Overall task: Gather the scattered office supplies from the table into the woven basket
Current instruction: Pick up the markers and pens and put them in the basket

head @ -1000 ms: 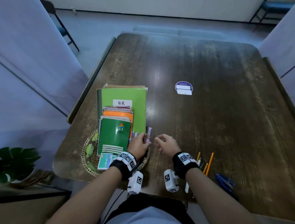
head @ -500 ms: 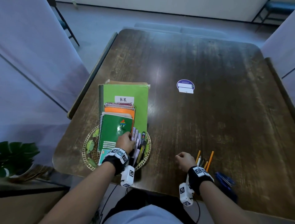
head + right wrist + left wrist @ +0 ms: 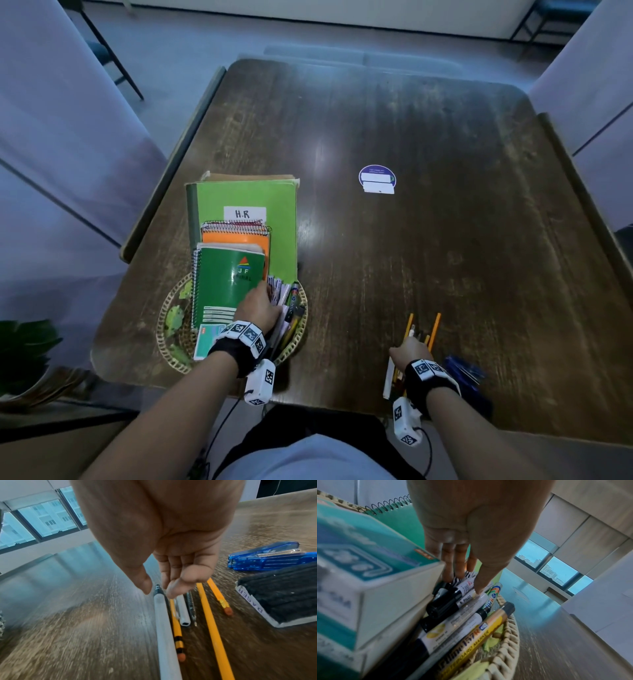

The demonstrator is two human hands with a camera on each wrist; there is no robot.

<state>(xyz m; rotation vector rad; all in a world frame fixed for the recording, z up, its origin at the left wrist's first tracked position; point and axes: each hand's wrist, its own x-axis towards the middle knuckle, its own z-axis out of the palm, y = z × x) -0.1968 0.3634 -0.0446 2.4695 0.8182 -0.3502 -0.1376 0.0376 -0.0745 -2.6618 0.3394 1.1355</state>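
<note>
The woven basket stands at the table's near left corner. It holds stacked notebooks, a teal box and several markers. My left hand lies on the markers with straight fingers, the thumb touching a white one. My right hand hovers over pens and pencils near the front edge. Its thumb and forefinger flank the tip of a grey pen without closing on it.
A blue stapler and a black board eraser lie right of the pencils. A round purple sticker sits mid-table. A plant stands off the table's left side. The far half of the table is bare wood.
My right hand left the spot beside the basket and moved right to the pencils. My left hand brought the markers down into the basket and now rests on them.
</note>
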